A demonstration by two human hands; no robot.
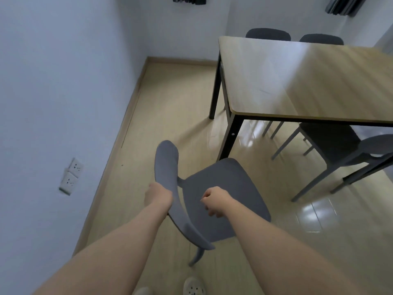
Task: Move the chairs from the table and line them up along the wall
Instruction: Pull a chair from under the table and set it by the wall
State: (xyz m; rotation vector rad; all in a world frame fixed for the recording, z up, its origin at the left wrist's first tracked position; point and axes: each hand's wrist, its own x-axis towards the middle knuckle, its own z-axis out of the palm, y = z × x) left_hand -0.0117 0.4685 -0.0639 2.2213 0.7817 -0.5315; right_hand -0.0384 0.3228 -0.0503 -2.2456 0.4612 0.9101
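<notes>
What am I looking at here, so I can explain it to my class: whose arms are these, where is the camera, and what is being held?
There is no machine. A person wears one camera on the head, looking forward and down, so you see their own two arms. The left hand grips the backrest of a grey chair, which is between the wooden table and the wall. The right hand hangs over the seat, fingers curled, holding nothing. Another chair sits tucked under the table, and two chair backs show beyond it.
</notes>
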